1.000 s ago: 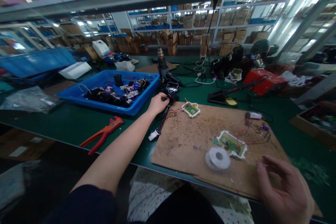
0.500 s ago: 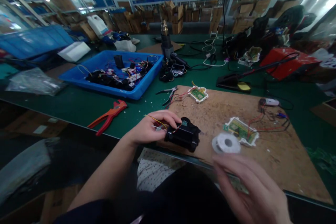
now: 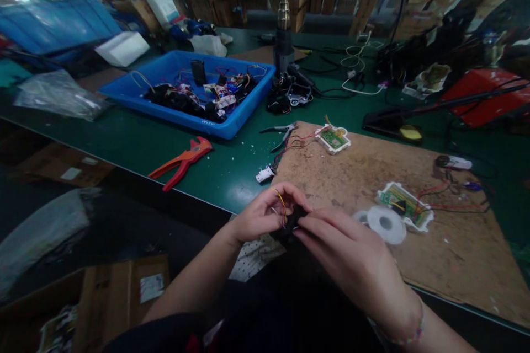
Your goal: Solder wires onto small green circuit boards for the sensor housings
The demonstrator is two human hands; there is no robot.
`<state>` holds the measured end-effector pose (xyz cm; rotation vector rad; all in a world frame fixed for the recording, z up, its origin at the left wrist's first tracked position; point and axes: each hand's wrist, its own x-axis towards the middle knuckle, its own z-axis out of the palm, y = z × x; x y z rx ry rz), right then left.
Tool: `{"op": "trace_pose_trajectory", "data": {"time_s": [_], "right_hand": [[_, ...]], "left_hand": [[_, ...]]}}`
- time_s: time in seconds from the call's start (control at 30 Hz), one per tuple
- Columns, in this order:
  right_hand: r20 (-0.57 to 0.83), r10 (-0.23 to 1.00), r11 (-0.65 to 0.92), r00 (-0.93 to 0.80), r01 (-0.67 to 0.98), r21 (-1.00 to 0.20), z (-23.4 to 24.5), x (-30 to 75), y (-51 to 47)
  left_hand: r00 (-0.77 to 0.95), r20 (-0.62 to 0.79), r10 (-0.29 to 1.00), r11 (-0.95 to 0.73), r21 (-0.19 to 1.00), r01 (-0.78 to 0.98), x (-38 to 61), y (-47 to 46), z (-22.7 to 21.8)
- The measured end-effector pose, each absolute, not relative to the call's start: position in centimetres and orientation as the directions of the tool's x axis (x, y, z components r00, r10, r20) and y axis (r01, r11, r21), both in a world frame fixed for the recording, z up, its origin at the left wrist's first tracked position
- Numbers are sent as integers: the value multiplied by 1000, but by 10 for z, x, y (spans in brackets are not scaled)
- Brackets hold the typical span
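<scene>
My left hand (image 3: pixel 267 212) is closed around a black plastic housing (image 3: pixel 285 233) at the near edge of the bench. Thin yellow and white wires (image 3: pixel 282 204) stick up out of it by the left fingers. From the other side my right hand (image 3: pixel 345 242) closes its fingertips on the same housing, covering most of it. Beside my right hand a spool (image 3: pixel 387 224) lies on the brown board (image 3: pixel 343 182). A green circuit board in a white frame (image 3: pixel 406 207) sits just behind the spool.
A second framed circuit board (image 3: pixel 332 138), cutting pliers (image 3: pixel 282 133) and a small white connector part (image 3: pixel 265 174) lie farther back. Red-handled cutters (image 3: pixel 182 162) rest at left, before a blue tray (image 3: pixel 232 129) of wired parts. A heat gun (image 3: pixel 284 38) stands behind; a soldering-iron stand (image 3: pixel 383 121) is at right.
My right hand has moved left from beside the spool onto the black housing. The housing is now mostly covered by both hands. The camera view has tilted down and shifted left.
</scene>
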<state>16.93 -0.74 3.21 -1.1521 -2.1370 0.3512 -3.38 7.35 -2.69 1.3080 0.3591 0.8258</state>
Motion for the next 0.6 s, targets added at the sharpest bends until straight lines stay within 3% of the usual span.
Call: {"op": "trace_pose_trajectory", "data": {"time_s": [0.23,0.27,0.33,0.4,0.47,0.53,0.6], "right_hand": [[407,813,560,-417,752,-348,29,160,-20],[380,836,531,-396,760,-376,29,160,-21],[347,888,452,-302,707,-543,29,160,-25],[273,955,293,-118,531,-795,28,159,-29],[101,991,74,90,259,-963,26,156,-33],[-77,972,-78,221,-7,-997,22,153,-37],[-169,944,-112,283,-206,-972,17,151,-40]], "left_hand": [[644,120,756,208,888,-410,-31,55,-31],[648,110,753,228,881,-415,-31,54,-30],[660,88,746,276,861,-427,-32,51,-27],[666,56,744,331,835,-439,-34,49,-24],[676,15,737,388,809,-441,-36,48,-20],[682,-44,730,441,792,-422,-34,49,-18],[659,-127,741,488,776,-400,-28,49,-16]]}}
